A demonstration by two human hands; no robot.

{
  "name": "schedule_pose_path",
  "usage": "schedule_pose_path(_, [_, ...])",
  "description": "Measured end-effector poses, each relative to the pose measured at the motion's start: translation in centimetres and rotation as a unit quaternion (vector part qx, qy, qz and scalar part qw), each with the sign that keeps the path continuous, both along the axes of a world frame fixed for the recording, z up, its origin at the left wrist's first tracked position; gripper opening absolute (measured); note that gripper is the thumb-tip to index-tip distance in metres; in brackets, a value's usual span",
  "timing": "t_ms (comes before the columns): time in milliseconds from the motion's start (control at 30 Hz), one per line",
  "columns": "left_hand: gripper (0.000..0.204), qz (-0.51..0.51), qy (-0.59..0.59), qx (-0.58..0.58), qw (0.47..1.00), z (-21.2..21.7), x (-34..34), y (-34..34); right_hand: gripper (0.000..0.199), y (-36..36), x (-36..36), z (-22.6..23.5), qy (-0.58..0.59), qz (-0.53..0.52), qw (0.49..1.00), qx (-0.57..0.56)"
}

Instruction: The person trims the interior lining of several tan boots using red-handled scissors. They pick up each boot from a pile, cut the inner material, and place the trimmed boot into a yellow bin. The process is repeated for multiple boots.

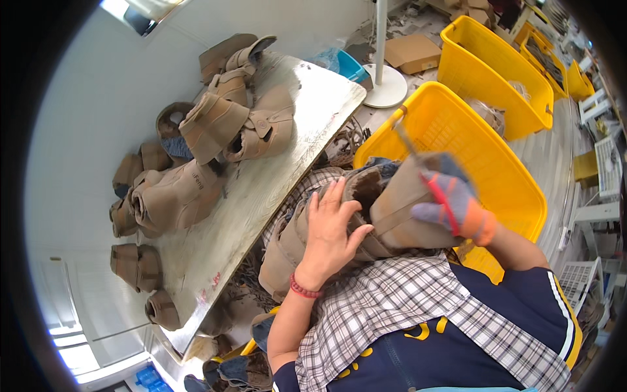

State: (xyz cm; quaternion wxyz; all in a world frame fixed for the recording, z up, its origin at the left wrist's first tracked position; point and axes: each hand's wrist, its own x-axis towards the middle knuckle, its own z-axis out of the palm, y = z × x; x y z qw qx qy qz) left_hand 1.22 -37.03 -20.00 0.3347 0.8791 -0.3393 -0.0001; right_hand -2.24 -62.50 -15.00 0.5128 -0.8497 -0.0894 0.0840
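Observation:
Across my lap lies a bundle of brown shoe uppers (398, 208) with fuzzy lining at the openings. My left hand (332, 225) is bare, with a red bead bracelet, and rests on the bundle with fingers stretched and thumb apart. On the bundle's right side, my right hand (460, 208), in a grey and orange glove, is closed round a red-handled tool (442, 202). The tool's thin metal end points up and away; motion blur hides its exact kind. The plaid apron (372, 294) under the bundle covers my front.
More brown uppers (212, 127) are heaped along the wall side of a worn table (241, 228) at left. A yellow crate (450, 117) stands just beyond my right hand, with a second yellow crate (490, 72) behind. A white pole base (385, 86) is near a blue basin (349, 65).

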Motion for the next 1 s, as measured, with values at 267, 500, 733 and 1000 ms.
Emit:
schedule_pose_path(267, [0.030,-0.013,0.018,-0.037,0.999,0.2,-0.4,0.9,0.043,2.5,2.7,-7.2,0.019,0.103,0.981,0.164])
schedule_pose_path(500, [0.047,0.012,-0.052,-0.051,0.997,-0.5,-0.2,-0.2,0.047,8.0,1.1,-12.4,-0.026,0.022,0.967,0.254])
schedule_pose_path(733, [0.039,-0.093,-0.098,0.126,0.983,2.3,-2.7,-1.1,0.029,3.1,-2.9,-10.7,0.161,-0.004,0.909,0.385])
schedule_pose_path(1000, [0.045,-0.095,-0.095,0.059,0.989,4.7,-5.1,-0.4,0.017,-20.0,0.4,-35.3,0.156,-0.555,0.795,0.189])
